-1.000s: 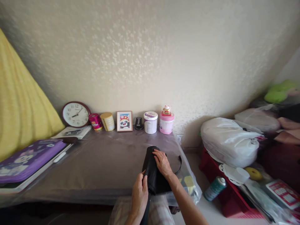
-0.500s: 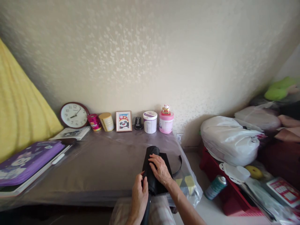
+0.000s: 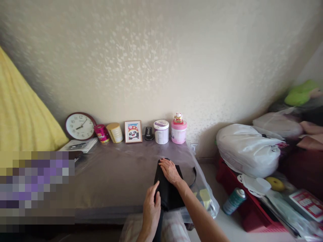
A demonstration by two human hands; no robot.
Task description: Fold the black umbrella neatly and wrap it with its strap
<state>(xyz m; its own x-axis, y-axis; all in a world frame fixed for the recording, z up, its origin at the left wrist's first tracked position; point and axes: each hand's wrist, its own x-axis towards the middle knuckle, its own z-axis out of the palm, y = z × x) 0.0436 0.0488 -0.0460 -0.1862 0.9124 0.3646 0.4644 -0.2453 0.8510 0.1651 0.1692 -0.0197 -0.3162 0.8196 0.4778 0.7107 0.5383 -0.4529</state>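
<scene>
A black rolled cloth bundle with a dark handle, looking like a folded umbrella (image 3: 161, 181), lies at the table's front edge, pointing away from me. My right hand (image 3: 170, 170) rests flat on its far part, fingers stretched out. Beside its near left side is my left hand (image 3: 152, 203), index finger and thumb extended and apart; its other fingers are partly hidden. The handle runs down toward my lap, partly behind the left hand. Against the bundle's right side lies a flat black piece (image 3: 176, 198), with a thin black strap (image 3: 194, 176) looping out near it.
Along the wall stand a clock (image 3: 80, 126), a pink can (image 3: 102, 133), a yellow tub (image 3: 114, 132), a panda picture frame (image 3: 133, 131) and two lidded tubs, one topped by a figurine (image 3: 178, 118). A red bin (image 3: 248, 215) and spray can (image 3: 234, 201) are right.
My right hand has slid forward along the black bundle toward its far end. My left index finger has lifted and straightened. A pixelated patch now covers the left side.
</scene>
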